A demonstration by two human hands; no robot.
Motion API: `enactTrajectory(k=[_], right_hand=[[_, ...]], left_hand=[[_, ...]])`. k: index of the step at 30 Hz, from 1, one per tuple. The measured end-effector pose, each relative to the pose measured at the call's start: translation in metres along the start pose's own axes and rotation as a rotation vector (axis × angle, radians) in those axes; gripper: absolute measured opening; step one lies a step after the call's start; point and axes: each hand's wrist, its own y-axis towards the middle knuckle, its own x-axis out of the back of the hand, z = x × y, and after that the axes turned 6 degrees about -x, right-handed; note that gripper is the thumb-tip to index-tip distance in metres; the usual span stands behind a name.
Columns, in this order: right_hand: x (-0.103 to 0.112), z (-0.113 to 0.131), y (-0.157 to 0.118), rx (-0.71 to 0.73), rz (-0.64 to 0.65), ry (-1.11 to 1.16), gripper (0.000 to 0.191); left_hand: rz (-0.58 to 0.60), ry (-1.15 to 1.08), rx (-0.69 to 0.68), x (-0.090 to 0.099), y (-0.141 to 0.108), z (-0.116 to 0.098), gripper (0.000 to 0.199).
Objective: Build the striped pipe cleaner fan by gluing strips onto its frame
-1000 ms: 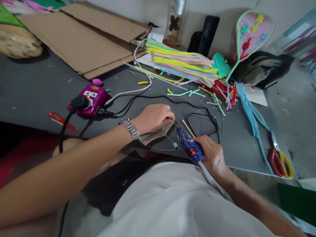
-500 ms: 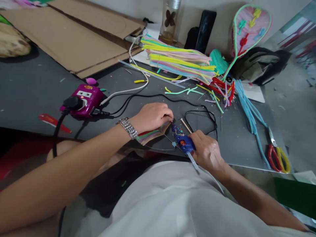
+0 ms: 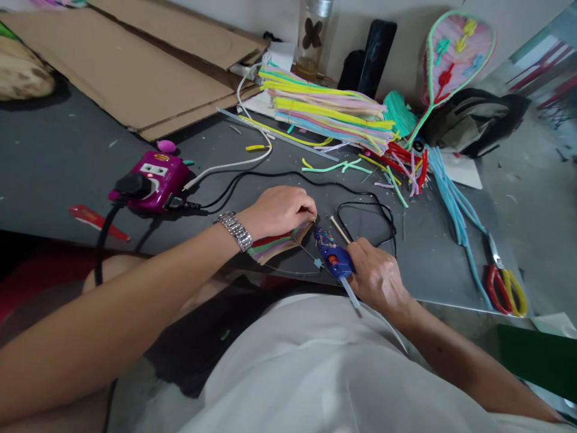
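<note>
My left hand [image 3: 283,211] is closed on a striped multicoloured piece [image 3: 274,248], pinching its upper right edge near the table's front edge. Wrapped in my right hand [image 3: 376,270] is a blue glue gun [image 3: 336,257], its tip pointing up and left, close to my left fingertips. A clear glue stick [image 3: 350,291] sticks out of the gun's rear. Between the striped piece and the gun lies a small light blue bit [image 3: 318,263] beside a thin wire. The underside of the striped piece is hidden.
A purple power adapter [image 3: 155,180] with cords sits at left, near a red cutter [image 3: 97,221]. Bundled pipe cleaners [image 3: 329,108] lie at the back, with a bottle [image 3: 311,39] behind. Scissors [image 3: 505,288] rest at the right edge. Cardboard [image 3: 130,72] covers the back left.
The view has shifted very slightly. Both hands, the striped piece and the glue gun stay nearly where they were.
</note>
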Motion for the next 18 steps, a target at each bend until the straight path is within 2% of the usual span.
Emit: enactTrajectory(k=[11,18], right_hand=[[0.0022,0.0008,-0.0009,-0.011,0.008,0.047,0.024],[-0.0008,0.0008,-0.0013,-0.023,-0.008,0.032,0.026]], left_hand=[[0.057,-0.027,0.061,0.0057,0.0010,-0.0043,0.021],[0.039,-0.025,0.038,0.0042,0.0011,-0.0032,0.019]])
